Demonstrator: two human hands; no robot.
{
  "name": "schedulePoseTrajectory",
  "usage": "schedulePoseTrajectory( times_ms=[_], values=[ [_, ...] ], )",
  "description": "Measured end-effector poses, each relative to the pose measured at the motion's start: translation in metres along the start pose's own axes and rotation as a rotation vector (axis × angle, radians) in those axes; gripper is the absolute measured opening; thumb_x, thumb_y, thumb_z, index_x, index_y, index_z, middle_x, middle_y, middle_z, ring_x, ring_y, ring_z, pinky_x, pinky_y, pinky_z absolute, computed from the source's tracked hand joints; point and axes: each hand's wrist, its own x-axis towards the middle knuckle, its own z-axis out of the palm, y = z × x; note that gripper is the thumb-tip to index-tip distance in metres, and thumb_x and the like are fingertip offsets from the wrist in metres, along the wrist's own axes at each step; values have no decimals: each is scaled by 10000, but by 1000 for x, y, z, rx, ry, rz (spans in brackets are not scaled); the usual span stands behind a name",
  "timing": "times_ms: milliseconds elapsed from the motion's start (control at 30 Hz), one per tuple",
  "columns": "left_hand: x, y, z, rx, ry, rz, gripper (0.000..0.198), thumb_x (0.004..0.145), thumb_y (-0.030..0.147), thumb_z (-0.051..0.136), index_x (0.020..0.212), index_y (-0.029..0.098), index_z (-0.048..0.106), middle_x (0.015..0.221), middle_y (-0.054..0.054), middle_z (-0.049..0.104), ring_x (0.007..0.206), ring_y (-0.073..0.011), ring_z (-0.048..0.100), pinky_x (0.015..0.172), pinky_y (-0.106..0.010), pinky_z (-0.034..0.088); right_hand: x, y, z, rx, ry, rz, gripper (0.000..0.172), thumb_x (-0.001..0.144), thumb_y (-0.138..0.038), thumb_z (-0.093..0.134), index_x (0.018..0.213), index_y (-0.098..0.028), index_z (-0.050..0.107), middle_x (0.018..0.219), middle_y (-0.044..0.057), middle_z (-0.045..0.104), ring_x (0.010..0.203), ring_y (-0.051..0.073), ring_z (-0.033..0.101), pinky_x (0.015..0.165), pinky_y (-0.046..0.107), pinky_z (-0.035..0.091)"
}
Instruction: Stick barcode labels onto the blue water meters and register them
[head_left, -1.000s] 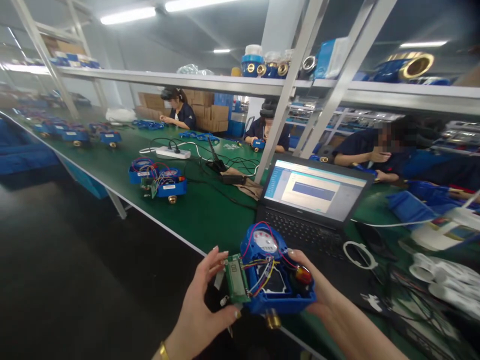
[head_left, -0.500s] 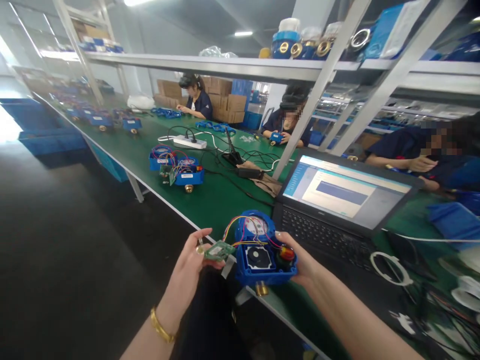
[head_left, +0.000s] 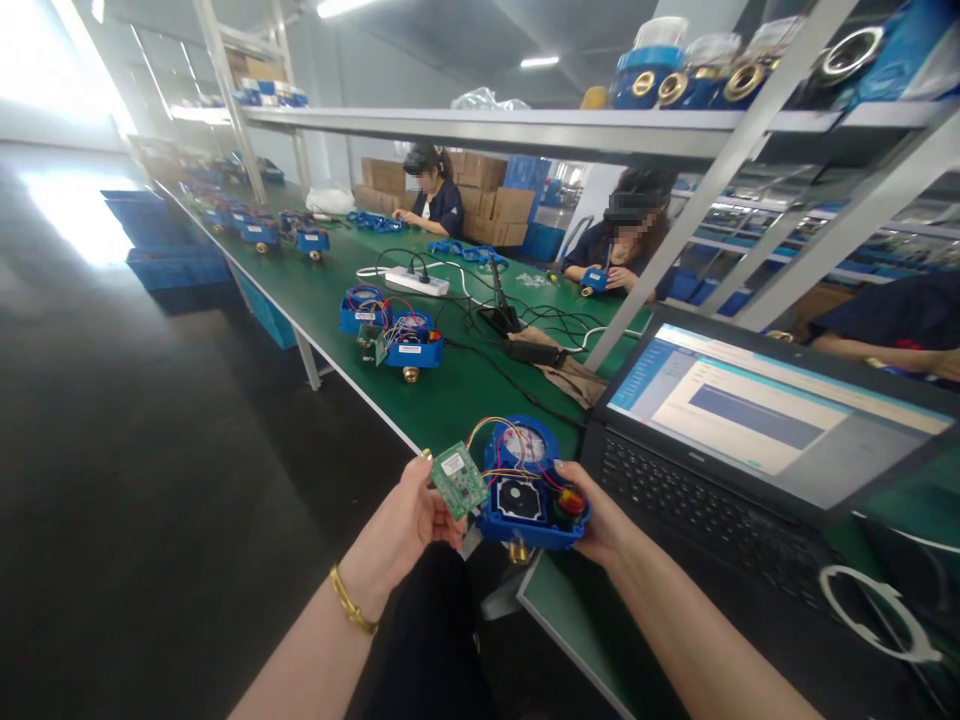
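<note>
Holding open blue mtr (head_left: 519, 500) w/ wired grn PCB (head_left: 459, 480).

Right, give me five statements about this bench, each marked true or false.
1. The left hand holds a green circuit board. True.
2. The right hand holds a screwdriver. False: it holds the blue housing.
3. Coloured wires link the green circuit board and the blue housing. True.
4. The gold bracelet is on the right wrist. False: it is on the left wrist.
5. The laptop screen is dark. False: it is lit.
</note>
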Motion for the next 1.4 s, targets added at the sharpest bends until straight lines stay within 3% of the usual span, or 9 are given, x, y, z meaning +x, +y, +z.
schedulePoseTrajectory(
  times_ms=[200,433,700,833,1100,1267,1400],
  values=[
    [2,0,4,-29,-68,-16,519,803,631,426,825,128,552,624,-62,560,541,-147,504,547,-251,451,13,-18,-3,-54,15,25,278,871,-328,469,895,-111,642,827,96,663,784,226,645,685,304,562],
    [1,0,11,-78,-99,-74,567,678,669,589,807,117,572,635,-70,583,567,-161,527,580,-269,474,20,-31,-16,-153,7,5,235,904,-289,520,927,-88,639,831,111,659,697,197,640,619,262,556],
    [3,-1,15,-118,-85,-75,493,709,595,625,843,122,595,683,-75,596,625,-171,538,601,-281,490,15,-34,-21,-197,75,-91,196,915,-295,587,876,-111,643,778,88,657,617,173,621,508,222,534],
    [2,-1,18,-124,-102,-69,491,739,581,600,881,111,612,718,-92,604,653,-177,546,629,-288,496,7,-35,-24,-232,101,-151,304,941,-345,568,821,-78,648,761,123,652,597,178,614,499,224,526],
    [-6,-7,38,-193,-30,-58,473,681,537,677,875,110,618,755,-106,608,692,-186,566,673,-313,530,-32,-22,-45,-272,230,-458,231,862,-345,680,866,-114,675,923,91,657,884,173,606,647,153,497],
    [-8,-22,50,-293,81,-10,464,617,431,753,916,101,619,860,-148,622,794,-226,605,772,-366,546,-79,-3,-69,-419,229,-694,586,677,-666,708,937,-141,671,1023,106,637,1005,280,565,844,340,487],
    [-11,-36,65,-377,161,45,393,699,389,661,939,84,601,920,-180,614,833,-248,617,796,-389,548,-109,14,-88,-433,277,-686,627,687,-716,663,967,-154,659,1089,136,612,1035,308,553,901,411,464]
  ],
)
